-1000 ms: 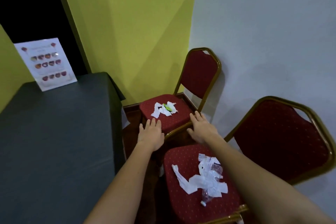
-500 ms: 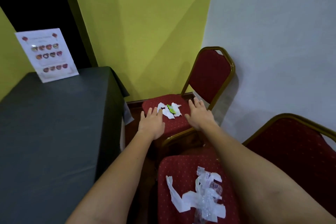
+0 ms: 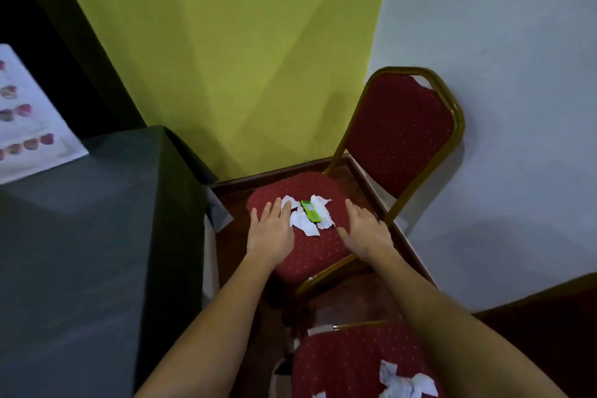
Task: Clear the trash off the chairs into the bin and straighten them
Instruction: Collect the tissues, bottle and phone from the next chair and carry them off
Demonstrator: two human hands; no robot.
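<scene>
A red padded chair with a gold frame (image 3: 400,132) stands in the corner, its seat facing me. Torn white paper scraps (image 3: 310,220) and a small green wrapper (image 3: 310,211) lie on that seat. My left hand (image 3: 269,233) rests flat on the seat's left side, its fingertips touching the scraps. Flat on the seat's right side lies my right hand (image 3: 365,233), just clear of the paper. Both hands hold nothing. A second red chair (image 3: 349,362) sits near me at the bottom, with crumpled white trash (image 3: 407,384) on its seat. No bin is in view.
A table under a dark cloth (image 3: 97,236) fills the left side, close to the far chair. A white printed card (image 3: 29,119) leans on it. A yellow wall and a white wall meet behind the chair. Dark wooden floor shows between the chairs.
Both hands have slid forward onto the far chair's seat and now flank the paper scraps. The view has moved closer, pushing the near chair toward the bottom edge.
</scene>
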